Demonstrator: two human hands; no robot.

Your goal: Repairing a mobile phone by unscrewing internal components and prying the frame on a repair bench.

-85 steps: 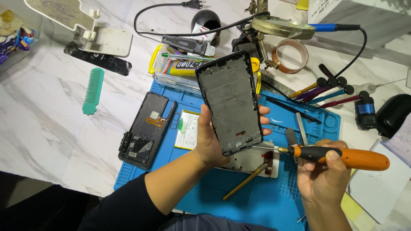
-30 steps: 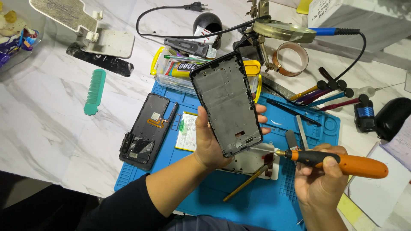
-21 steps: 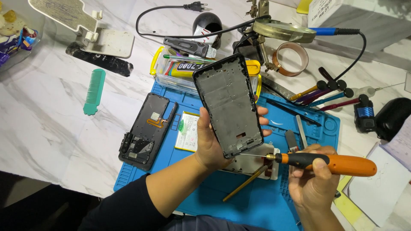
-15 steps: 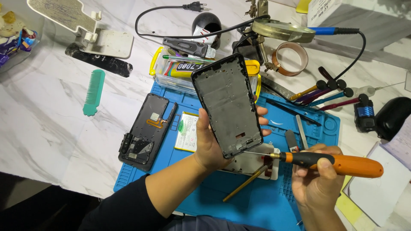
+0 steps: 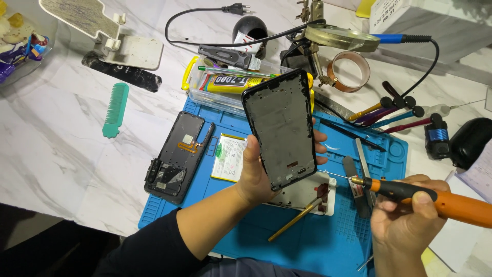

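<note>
My left hand (image 5: 256,172) holds a black phone frame (image 5: 279,127) upright above the blue work mat (image 5: 328,241), fingers wrapped round its right edge. My right hand (image 5: 405,225) grips an orange and black screwdriver (image 5: 435,200), whose thin tip points left toward the frame's lower right corner. A white tray (image 5: 307,197) lies on the mat right under the frame.
A black phone back cover (image 5: 179,151) and a flat battery (image 5: 229,156) lie on the mat's left. A brass-coloured tool (image 5: 297,220), grey spudgers (image 5: 356,179), a green comb (image 5: 116,109), a glue tube in a clear box (image 5: 230,82), a tape roll (image 5: 348,71) and several screwdrivers (image 5: 394,115) surround it.
The screwdriver shifted slightly left and back again beside the frame's lower edge. The left hand tilted the frame a little; it stays raised.
</note>
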